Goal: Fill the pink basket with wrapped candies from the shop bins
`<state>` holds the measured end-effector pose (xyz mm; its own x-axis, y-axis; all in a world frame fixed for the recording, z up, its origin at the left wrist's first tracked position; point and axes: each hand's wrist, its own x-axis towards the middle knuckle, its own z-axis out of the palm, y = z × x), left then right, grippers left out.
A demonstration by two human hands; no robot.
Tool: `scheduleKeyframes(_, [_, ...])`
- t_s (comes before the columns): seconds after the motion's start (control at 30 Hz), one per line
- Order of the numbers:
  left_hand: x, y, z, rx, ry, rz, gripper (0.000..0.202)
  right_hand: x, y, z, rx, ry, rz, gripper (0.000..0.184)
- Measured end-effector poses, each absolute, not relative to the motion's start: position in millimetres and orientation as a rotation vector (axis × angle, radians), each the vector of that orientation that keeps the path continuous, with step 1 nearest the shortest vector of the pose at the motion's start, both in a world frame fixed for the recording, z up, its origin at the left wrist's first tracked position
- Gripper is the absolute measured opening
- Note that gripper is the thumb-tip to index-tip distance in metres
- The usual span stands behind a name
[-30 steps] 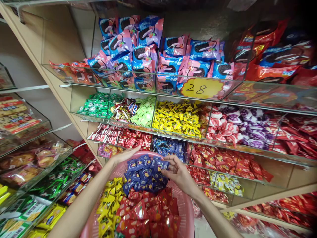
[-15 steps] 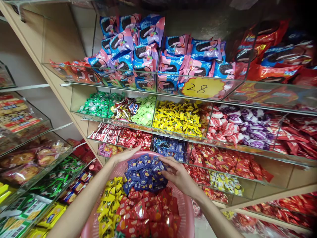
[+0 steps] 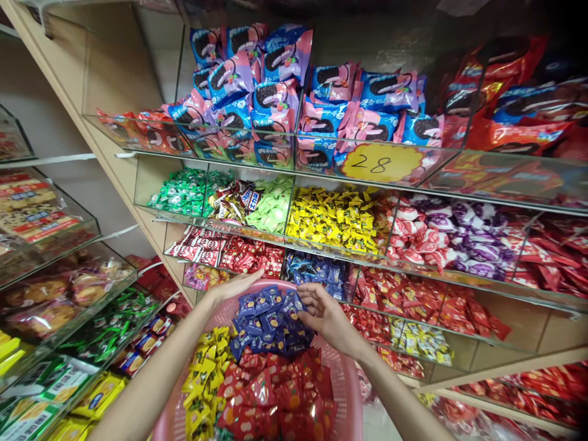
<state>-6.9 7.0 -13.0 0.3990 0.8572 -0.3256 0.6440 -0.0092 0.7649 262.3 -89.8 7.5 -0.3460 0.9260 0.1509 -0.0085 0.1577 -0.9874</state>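
A pink plastic basket holds candy: blue packets at the far end, yellow packets along the left side, red packets nearest me. My left hand grips the basket's far left rim, its fingers mostly hidden beyond the edge. At the right edge of the blue heap is my right hand. Its fingers are bent and apart, fingertips against the blue packets, with no packet visibly lifted.
Ahead, clear-fronted shelf bins hold yellow candy, green candy, blue candy and red candy. Above are cookie packs and a yellow price tag. At left, another rack stands close to my forearm.
My right hand's fingers have bent from a straighter, spread pose and rest closer on the blue packets. My left hand stays at the rim. The view has shifted slightly.
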Motion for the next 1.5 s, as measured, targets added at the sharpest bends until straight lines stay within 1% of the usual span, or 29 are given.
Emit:
scheduleKeyframes(0.1, [-4.8,5.0,-11.3,1.662,1.268,0.269,0.074,259.1,-81.8,10.3,-0.914,-1.514,1.359,0.036])
scheduleKeyframes(0.3, [-5.5,6.1,-14.5,1.665,1.275,0.310,0.070,267.7,-65.6,15.9,-0.959,-1.200,1.444,0.049])
scheduleKeyframes(0.4, [-4.9,5.2,-13.1,1.657,1.235,0.291,0.071,272.9,-62.6,15.6,-0.987,-1.086,1.508,0.048])
scheduleKeyframes(0.47, [-3.5,4.2,-10.3,1.658,1.282,0.296,0.071,271.9,-62.4,13.7,-0.987,-1.144,1.507,0.044])
scheduleKeyframes(0.67, [-0.3,2.8,-2.7,1.753,1.319,0.278,0.072,247.6,-60.5,8.7,-0.892,-1.639,1.419,0.035])
scheduleKeyframes(0.77, [0.5,2.8,-1.3,1.788,1.402,0.278,0.075,232.9,-56.9,10.1,-0.890,-1.752,1.353,0.033])
scheduleKeyframes(0.9, [2.5,2.5,0.0,1.806,1.367,0.302,0.076,217.0,-52.1,11.0,-0.879,-1.844,1.325,0.030])
scheduleKeyframes(1.17, [5.7,-0.3,5.7,1.781,1.398,0.297,0.078,202.9,-50.9,10.1,-0.981,-2.145,1.085,0.035])
scheduleKeyframes(1.3, [5.5,-0.5,6.4,1.783,1.397,0.302,0.077,204.5,-50.3,11.0,-0.988,-2.176,1.025,0.033])
scheduleKeyframes(1.5, [6.4,-0.8,7.2,1.800,1.381,0.295,0.077,209.0,-45.5,3.3,-0.944,-2.080,1.115,0.034])
